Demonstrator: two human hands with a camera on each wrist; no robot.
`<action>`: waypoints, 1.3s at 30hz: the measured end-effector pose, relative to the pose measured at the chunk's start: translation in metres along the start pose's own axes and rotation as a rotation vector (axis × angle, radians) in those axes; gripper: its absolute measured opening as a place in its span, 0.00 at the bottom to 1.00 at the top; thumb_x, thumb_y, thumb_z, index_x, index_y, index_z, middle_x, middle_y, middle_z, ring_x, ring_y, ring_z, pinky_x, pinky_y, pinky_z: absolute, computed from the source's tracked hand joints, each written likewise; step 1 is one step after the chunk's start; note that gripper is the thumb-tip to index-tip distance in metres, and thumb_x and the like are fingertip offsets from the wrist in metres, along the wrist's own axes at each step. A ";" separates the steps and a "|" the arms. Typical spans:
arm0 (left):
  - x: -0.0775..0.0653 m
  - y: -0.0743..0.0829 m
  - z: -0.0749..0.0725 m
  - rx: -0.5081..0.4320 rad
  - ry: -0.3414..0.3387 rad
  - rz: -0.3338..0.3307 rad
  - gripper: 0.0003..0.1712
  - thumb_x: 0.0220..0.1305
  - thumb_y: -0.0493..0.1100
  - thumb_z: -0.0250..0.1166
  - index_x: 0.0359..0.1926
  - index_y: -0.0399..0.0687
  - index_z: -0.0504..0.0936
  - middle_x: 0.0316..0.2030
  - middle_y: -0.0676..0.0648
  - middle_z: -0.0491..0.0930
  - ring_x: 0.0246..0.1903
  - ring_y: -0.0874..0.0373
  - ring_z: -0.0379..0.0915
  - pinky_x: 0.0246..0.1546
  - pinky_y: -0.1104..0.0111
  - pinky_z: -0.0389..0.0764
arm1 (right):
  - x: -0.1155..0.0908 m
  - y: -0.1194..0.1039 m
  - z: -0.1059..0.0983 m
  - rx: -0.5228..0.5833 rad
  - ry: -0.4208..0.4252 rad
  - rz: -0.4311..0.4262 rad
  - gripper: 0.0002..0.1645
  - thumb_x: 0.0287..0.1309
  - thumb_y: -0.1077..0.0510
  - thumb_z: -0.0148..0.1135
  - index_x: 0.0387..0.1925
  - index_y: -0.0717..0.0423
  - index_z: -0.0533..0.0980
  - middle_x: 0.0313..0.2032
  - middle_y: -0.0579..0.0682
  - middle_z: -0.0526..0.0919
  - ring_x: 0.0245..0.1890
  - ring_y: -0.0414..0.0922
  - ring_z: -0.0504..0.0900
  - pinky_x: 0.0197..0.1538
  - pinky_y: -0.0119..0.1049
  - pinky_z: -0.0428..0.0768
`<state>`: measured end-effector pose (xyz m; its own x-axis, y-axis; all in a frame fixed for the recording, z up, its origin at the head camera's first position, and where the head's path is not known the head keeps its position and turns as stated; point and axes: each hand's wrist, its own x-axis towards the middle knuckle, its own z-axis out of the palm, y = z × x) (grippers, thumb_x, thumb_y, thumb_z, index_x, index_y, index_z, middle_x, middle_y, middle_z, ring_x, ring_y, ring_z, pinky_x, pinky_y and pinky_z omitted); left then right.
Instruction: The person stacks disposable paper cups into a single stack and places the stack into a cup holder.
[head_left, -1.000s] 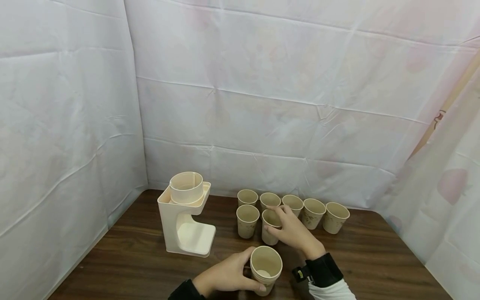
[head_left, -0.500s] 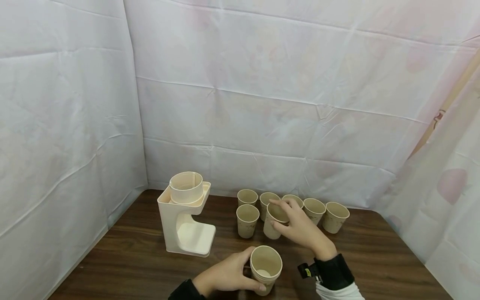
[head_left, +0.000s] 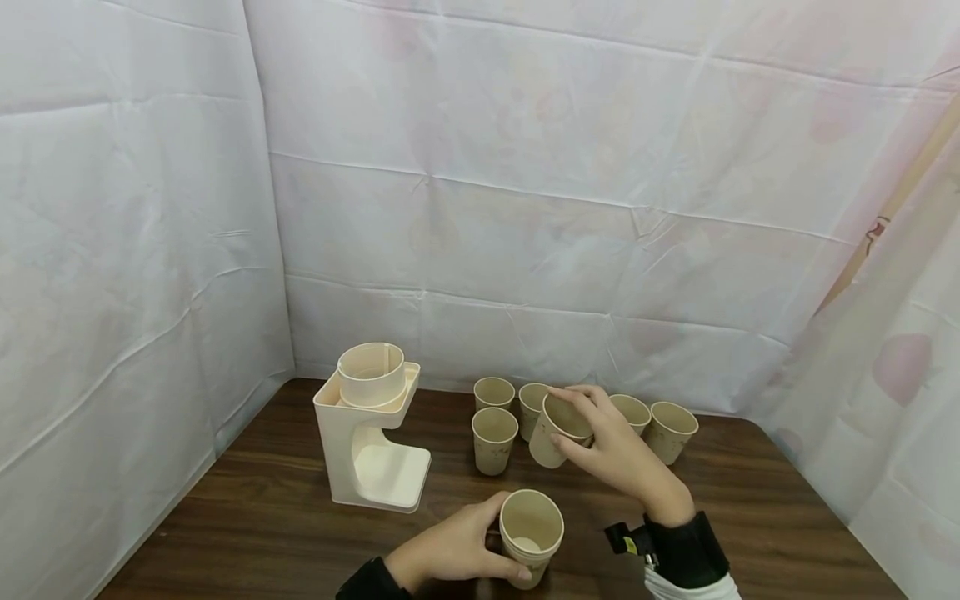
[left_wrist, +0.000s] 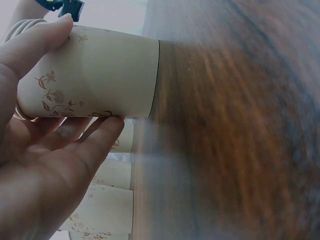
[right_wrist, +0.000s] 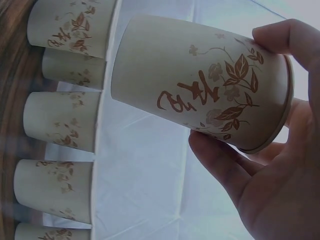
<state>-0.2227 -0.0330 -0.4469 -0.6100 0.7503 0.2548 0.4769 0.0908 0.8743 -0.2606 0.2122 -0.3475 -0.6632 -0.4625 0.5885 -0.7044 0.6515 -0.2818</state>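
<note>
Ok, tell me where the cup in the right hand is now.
In the head view, the held cup is tilted above the table, just right of the lone front-row cup and partly hiding the back row of cups.

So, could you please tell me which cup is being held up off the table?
It is the tilted cup in the right hand; the stack in the left hand and the other cups stand upright on the table.

The left grip curls low while the right grip pinches, raised farther forward.
</note>
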 end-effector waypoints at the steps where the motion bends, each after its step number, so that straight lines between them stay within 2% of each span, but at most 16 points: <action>1: 0.000 0.000 0.000 0.002 0.001 0.000 0.40 0.51 0.49 0.71 0.62 0.55 0.62 0.52 0.48 0.76 0.50 0.59 0.71 0.48 0.71 0.77 | 0.000 -0.001 -0.002 -0.003 0.001 -0.004 0.35 0.54 0.49 0.65 0.63 0.38 0.64 0.54 0.49 0.68 0.52 0.44 0.69 0.45 0.46 0.77; 5: 0.000 0.001 0.000 0.006 0.004 -0.002 0.40 0.51 0.50 0.71 0.62 0.54 0.62 0.51 0.47 0.76 0.50 0.58 0.71 0.48 0.71 0.77 | -0.001 -0.005 -0.009 -0.007 0.000 -0.009 0.35 0.54 0.48 0.65 0.63 0.40 0.64 0.54 0.48 0.68 0.54 0.44 0.68 0.49 0.51 0.76; 10: 0.000 0.000 0.000 -0.012 -0.001 -0.009 0.40 0.51 0.49 0.71 0.62 0.54 0.62 0.52 0.45 0.75 0.50 0.57 0.71 0.48 0.71 0.77 | -0.003 -0.010 -0.018 -0.005 -0.001 -0.012 0.36 0.54 0.47 0.65 0.64 0.44 0.65 0.56 0.48 0.67 0.56 0.44 0.67 0.49 0.50 0.76; 15: 0.000 0.000 -0.001 -0.019 -0.002 -0.014 0.40 0.51 0.49 0.71 0.62 0.55 0.62 0.52 0.45 0.75 0.50 0.57 0.71 0.48 0.71 0.77 | -0.003 -0.014 -0.023 0.015 -0.009 -0.034 0.36 0.54 0.48 0.65 0.64 0.42 0.64 0.58 0.45 0.67 0.57 0.42 0.66 0.47 0.47 0.76; 20: 0.000 0.000 0.000 -0.018 -0.002 0.000 0.40 0.51 0.49 0.71 0.62 0.55 0.62 0.52 0.47 0.76 0.50 0.58 0.72 0.48 0.71 0.77 | -0.005 -0.018 -0.026 0.040 -0.044 -0.070 0.36 0.55 0.47 0.65 0.64 0.39 0.63 0.58 0.44 0.68 0.58 0.42 0.65 0.54 0.50 0.73; 25: -0.001 0.001 0.000 -0.030 -0.010 0.013 0.40 0.52 0.49 0.71 0.63 0.55 0.61 0.52 0.46 0.75 0.50 0.56 0.72 0.48 0.70 0.77 | -0.007 -0.024 -0.030 0.039 -0.064 -0.085 0.36 0.55 0.47 0.65 0.64 0.38 0.62 0.59 0.44 0.67 0.59 0.42 0.64 0.55 0.52 0.73; 35: 0.000 -0.001 -0.002 -0.047 -0.029 -0.003 0.38 0.53 0.49 0.70 0.61 0.56 0.61 0.53 0.47 0.75 0.49 0.56 0.73 0.47 0.71 0.77 | -0.011 -0.048 -0.036 0.096 -0.144 -0.206 0.35 0.55 0.50 0.64 0.64 0.42 0.63 0.59 0.41 0.67 0.58 0.40 0.66 0.53 0.44 0.75; 39: 0.000 -0.001 -0.001 -0.050 -0.029 -0.001 0.37 0.53 0.49 0.70 0.61 0.57 0.61 0.52 0.51 0.75 0.49 0.58 0.73 0.48 0.71 0.77 | -0.012 -0.055 -0.035 0.111 -0.178 -0.226 0.34 0.55 0.49 0.64 0.63 0.41 0.64 0.58 0.40 0.67 0.58 0.39 0.67 0.52 0.44 0.76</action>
<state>-0.2242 -0.0341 -0.4475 -0.5916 0.7690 0.2421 0.4433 0.0594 0.8944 -0.2048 0.2030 -0.3126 -0.5139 -0.6927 0.5061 -0.8558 0.4551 -0.2460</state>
